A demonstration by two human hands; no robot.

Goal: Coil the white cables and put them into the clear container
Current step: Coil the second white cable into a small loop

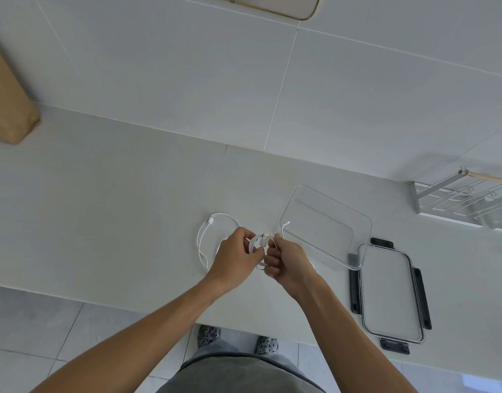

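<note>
Both hands, left point(235, 255) and right point(290, 265), pinched a light, springy cable coil point(258, 241); best held across its loops. The empty container point(326, 231) sat at two o'clock

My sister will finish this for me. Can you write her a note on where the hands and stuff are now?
Left hand and right hand both hold one white cable, partly coiled between them above the counter.
A second white cable lies loose on the counter, left of the hands.
The clear container is open with nothing in it; its lid lies beside it.
Left: finish this coil, coil the other, put both inside.
</note>
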